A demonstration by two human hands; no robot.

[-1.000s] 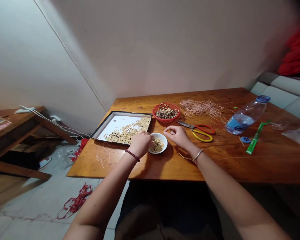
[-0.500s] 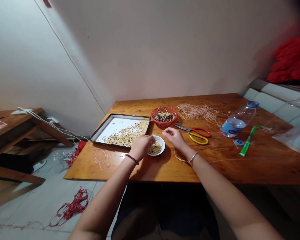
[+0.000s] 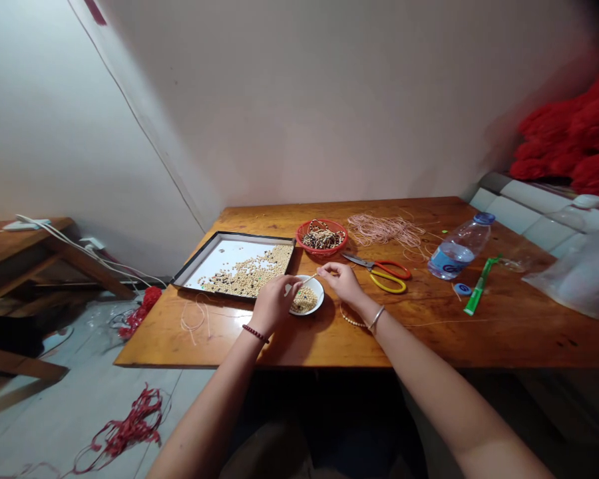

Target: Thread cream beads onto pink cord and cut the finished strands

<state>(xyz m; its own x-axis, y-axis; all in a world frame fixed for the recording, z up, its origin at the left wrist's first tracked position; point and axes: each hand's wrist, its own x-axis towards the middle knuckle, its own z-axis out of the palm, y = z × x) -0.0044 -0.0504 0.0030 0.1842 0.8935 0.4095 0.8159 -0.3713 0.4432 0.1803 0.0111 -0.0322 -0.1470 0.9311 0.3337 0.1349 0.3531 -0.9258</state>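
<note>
2 hands [image 3: 342, 281], 1 thin stick [image 3: 308, 280], 1 white bowl [image 3: 320, 296], 1 black-rimmed tray [image 3: 234, 234], 1 red basket [image 3: 322, 252], 1 pair of scissors [image 3: 398, 269], 1 plastic water bottle [image 3: 459, 247], 1 green plastic strip [image 3: 480, 286], 1 tangle of pale cord [image 3: 384, 231], 1 bead bracelet [image 3: 255, 333], 1 metal bangle [image 3: 377, 319], all counted on or above 1 surface [image 3: 154, 346].

Around me rise smooth off-white walls [image 3: 329, 100] meeting in a corner; to my left stands a low brown wooden table [image 3: 34, 233], pale grey floor tiles [image 3: 64, 412] below, a white-tiled ledge [image 3: 524, 196] on my right.
</note>
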